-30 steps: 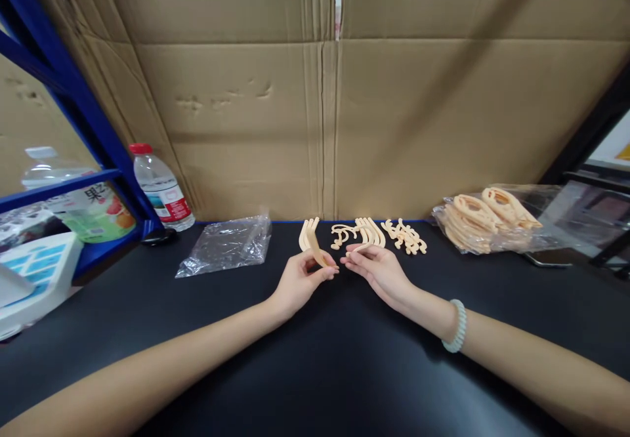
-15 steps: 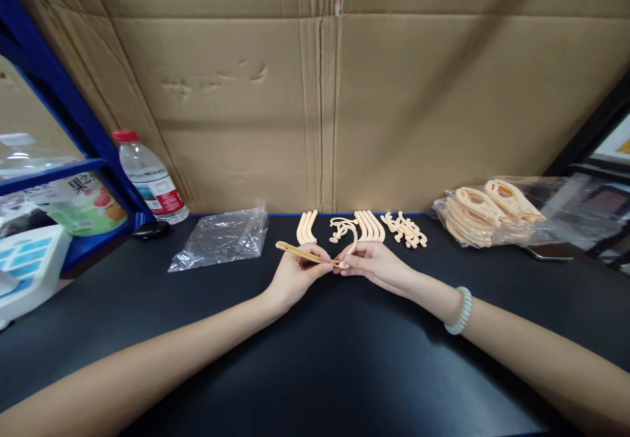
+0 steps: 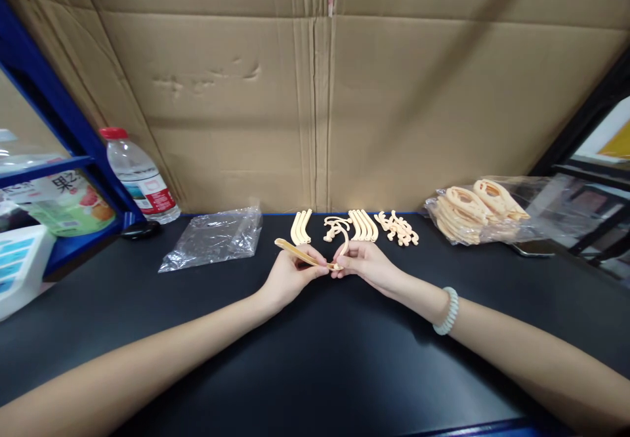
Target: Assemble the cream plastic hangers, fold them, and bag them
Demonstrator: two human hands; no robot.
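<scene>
My left grip (image 3: pixel 289 278) is closed on a pale curved strip (image 3: pixel 298 252), thumb and fingers pinching it near one end while the other end points out to the left. My right grip (image 3: pixel 367 263) pinches a thin bowed piece (image 3: pixel 346 237) that arches up from my fingertips, and the two pieces come together between my hands, over the middle of the table (image 3: pixel 315 358). My fingertips cover part of that spot, so I cannot tell whether one sits inside the other. Just beyond, a small cluster of thin pieces (image 3: pixel 331 232) lies partly behind the bowed one, between a row of three curved bars (image 3: pixel 301 227) on its left and a row of four thicker bars (image 3: pixel 363 226) on its right. Beside those is a loose pile of small knobbly pieces (image 3: pixel 399 228). All of them lie near the far edge, where a cardboard wall (image 3: pixel 236 115) closes off the back. Farther left, a clear plastic bag (image 3: pixel 214 240) lies flat, and past it stand a red-capped bottle (image 3: pixel 142 178) and a blue frame (image 3: pixel 56 102). Well off to the right, a bulging bag of pale cut-out pieces (image 3: pixel 472 214) covers part of a flat dark object (image 3: pixel 534 249). A ridged bracelet (image 3: pixel 447 311) circles my right wrist
</scene>
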